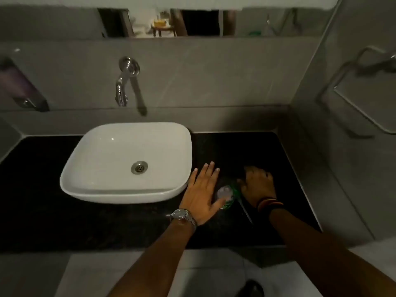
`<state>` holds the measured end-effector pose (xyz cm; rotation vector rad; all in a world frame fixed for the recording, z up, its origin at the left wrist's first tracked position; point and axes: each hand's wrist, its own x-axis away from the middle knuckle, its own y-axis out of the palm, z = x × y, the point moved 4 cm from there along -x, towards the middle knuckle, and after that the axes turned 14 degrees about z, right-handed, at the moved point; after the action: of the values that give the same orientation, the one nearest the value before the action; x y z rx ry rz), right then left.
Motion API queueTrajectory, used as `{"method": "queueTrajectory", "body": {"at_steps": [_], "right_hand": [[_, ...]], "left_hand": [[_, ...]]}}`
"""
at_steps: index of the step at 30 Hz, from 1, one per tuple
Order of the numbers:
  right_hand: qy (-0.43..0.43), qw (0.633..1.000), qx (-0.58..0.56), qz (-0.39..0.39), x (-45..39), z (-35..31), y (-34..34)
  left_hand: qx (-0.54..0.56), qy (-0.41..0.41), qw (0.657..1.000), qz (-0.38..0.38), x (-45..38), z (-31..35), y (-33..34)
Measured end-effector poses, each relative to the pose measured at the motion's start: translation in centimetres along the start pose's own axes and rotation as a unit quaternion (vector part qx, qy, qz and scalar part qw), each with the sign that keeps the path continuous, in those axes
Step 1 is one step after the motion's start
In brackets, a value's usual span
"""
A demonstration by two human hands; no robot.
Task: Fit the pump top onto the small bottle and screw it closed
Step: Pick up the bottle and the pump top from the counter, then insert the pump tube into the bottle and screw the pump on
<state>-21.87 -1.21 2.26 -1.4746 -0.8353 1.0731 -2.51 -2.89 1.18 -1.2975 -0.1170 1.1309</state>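
A small bottle with a green label and a pale top stands on the black counter, right of the basin. My left hand is flat beside it with fingers spread, and its thumb touches the bottle's left side. My right hand is curled, fingers down, just right of the bottle. A thin pale dip tube of the pump top sticks out from under this hand toward the counter's front edge. The pump head itself is hidden under the fingers, and the light is dim.
A white basin sits on the counter to the left, with a chrome wall tap above it. Grey walls close the counter at the back and right, and a towel holder is mounted on the right wall.
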Motion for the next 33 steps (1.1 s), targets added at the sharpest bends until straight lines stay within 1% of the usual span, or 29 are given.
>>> {"method": "queueTrajectory", "body": {"at_steps": [2,4,5,7,8,10,13,15,17,19,20,22,25,26,27,29,33], "right_hand": [[0.026,0.995,-0.051,-0.078,-0.2,0.2,1.8],[0.052,0.988,-0.089,-0.117,-0.2,0.3,2.9],[0.064,0.985,-0.099,-0.124,-0.5,0.0,3.6],[0.086,0.981,-0.088,-0.152,-1.0,-0.4,4.5],[0.092,0.978,-0.075,-0.174,-1.3,-0.7,4.8],[0.093,0.975,-0.057,-0.191,-2.0,-1.2,5.8],[0.086,0.979,-0.051,-0.175,-2.9,-1.3,6.7],[0.107,0.977,-0.074,-0.169,-3.4,-0.5,6.0],[0.137,0.968,-0.137,-0.161,-3.9,1.1,4.4],[0.165,0.954,-0.222,-0.118,-3.9,2.8,2.0],[0.182,0.942,-0.269,-0.082,-3.7,3.6,0.6],[0.196,0.905,-0.377,-0.015,-3.2,4.3,-2.0],[0.195,0.834,-0.514,0.055,-1.8,3.8,-5.7],[0.197,0.813,-0.544,0.07,-1.3,3.5,-6.6],[0.194,0.801,-0.56,0.082,-0.8,3.2,-7.2],[0.184,0.79,-0.576,0.102,0.1,2.5,-7.9],[0.178,0.762,-0.609,0.128,1.5,1.4,-7.4]], "left_hand": [[0.028,-0.032,0.999,-0.029,0.3,-0.2,1.3],[0.067,-0.089,0.992,-0.06,0.6,-0.6,2.4],[0.084,-0.116,0.988,-0.065,0.7,-0.7,2.8],[0.11,-0.152,0.98,-0.068,0.5,-0.8,3.3],[0.12,-0.16,0.978,-0.066,0.4,-1.0,3.5],[0.131,-0.176,0.973,-0.068,0.1,-1.3,4.0],[0.157,-0.175,0.969,-0.075,-0.1,-1.5,4.2],[0.176,-0.173,0.966,-0.073,-0.1,-1.5,4.2],[0.195,-0.18,0.962,-0.065,-0.1,-1.5,4.1],[0.202,-0.184,0.96,-0.064,-0.1,-1.4,3.8],[0.201,-0.183,0.96,-0.067,-0.1,-1.4,3.7],[0.192,-0.184,0.961,-0.077,-0.1,-1.2,3.7],[0.203,-0.19,0.958,-0.068,-0.4,-0.7,3.4],[0.206,-0.191,0.957,-0.069,-0.5,-0.6,3.5],[0.205,-0.191,0.957,-0.072,-0.7,-0.5,3.6],[0.202,-0.204,0.955,-0.074,-0.8,-0.6,3.9],[0.213,-0.231,0.947,-0.062,-0.4,-1.2,4.5]]}}
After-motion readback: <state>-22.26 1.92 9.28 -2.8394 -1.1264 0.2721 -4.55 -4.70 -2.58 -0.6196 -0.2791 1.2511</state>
